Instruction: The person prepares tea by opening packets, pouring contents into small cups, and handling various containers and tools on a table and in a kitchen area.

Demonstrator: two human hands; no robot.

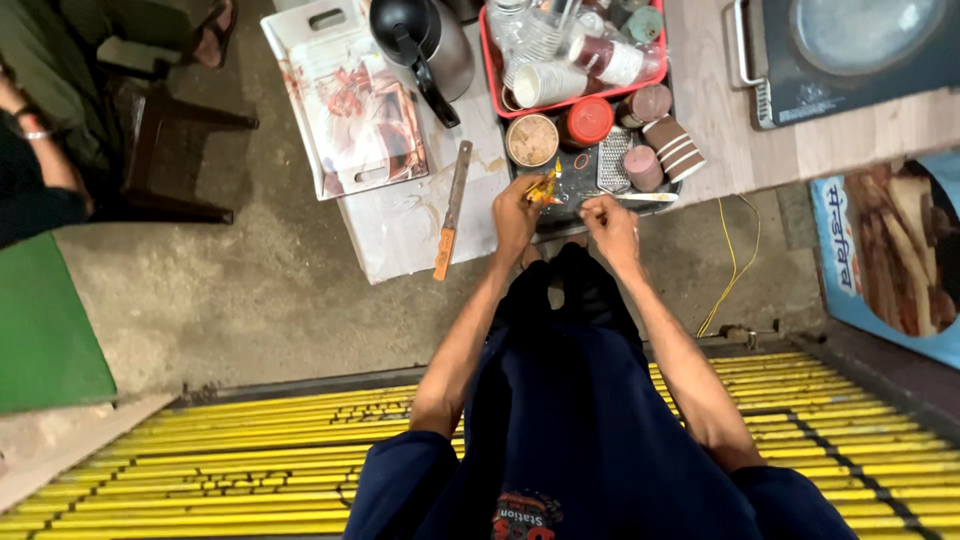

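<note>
Fingers of the left hand (515, 212) are pressed together on a small yellow-orange packet (544, 188), pinching it at the near edge of a dark tray (560, 215). Just beside that pinch, on the far side, sits a round open container (532, 140) with pale brown contents, and next to it a red-lidded jar (587, 121). The right hand (610, 222) is curled into a loose fist close to the packet but apart from it — whether its fingers grip anything cannot be told from this angle. Beyond the right hand lie a small metal grater (612, 160) and several brown cylindrical tins (670, 148) on the same tray. Farther off from the grip stands a red basket (486, 60) filled with cups and bottles, with a black kettle (420, 40) alongside it. To the outer side of the left hand, a long knife with an orange handle (451, 212) lies on the white table surface (400, 230) — past it, a white cutting board (345, 105) stained red.
</note>
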